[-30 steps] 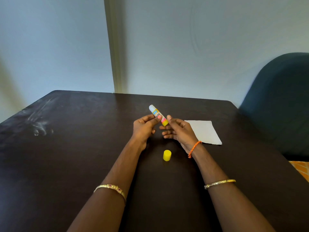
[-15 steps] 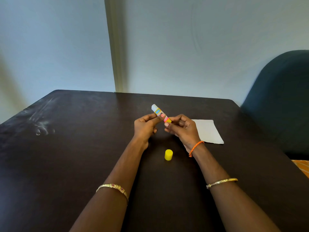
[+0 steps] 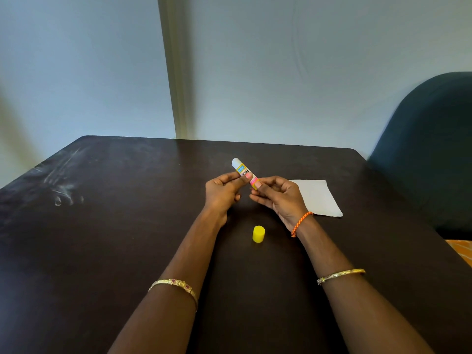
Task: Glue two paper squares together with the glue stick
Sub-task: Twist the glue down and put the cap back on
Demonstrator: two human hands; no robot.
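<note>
Both hands hold the uncapped glue stick above the dark table, its white glue end tilted up and to the left. My left hand pinches the labelled barrel between thumb and fingers. My right hand grips the yellow base end with thumb and fingertips. The yellow cap stands on the table just below my hands. White paper lies flat to the right of my right hand; it looks like one stack, and I cannot tell how many sheets.
A dark teal chair back stands at the table's right side. The table's far edge meets a pale wall with a vertical trim strip. Whitish scuff marks sit on the left part of the table.
My right hand's fingers have closed from spread to a grip on the stick's base. The stick stays between both hands, nearly in the same place.
</note>
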